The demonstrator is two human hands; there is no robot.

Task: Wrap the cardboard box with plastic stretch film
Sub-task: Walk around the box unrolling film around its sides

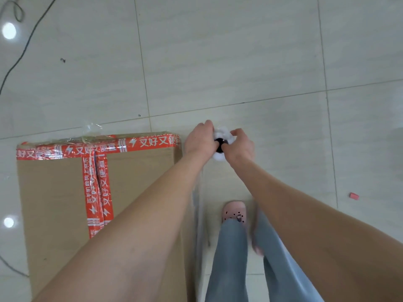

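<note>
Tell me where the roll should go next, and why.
Probably left, round the far corner of the brown cardboard box: left hand and right hand grip the white roll of clear stretch film just past it, and film already lines the box's right side.

left hand (199,141) and right hand (241,147) gripping film roll (222,143), beside taped cardboard box (54,192)

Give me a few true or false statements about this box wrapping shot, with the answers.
1. The left hand and right hand both grip the roll. True.
2. The box is sealed with blue tape. False: the tape is red.
3. The roll is held to the right of the box. True.
4. A cable lies on top of the box. False: the cable lies on the floor, left of the box.
</note>
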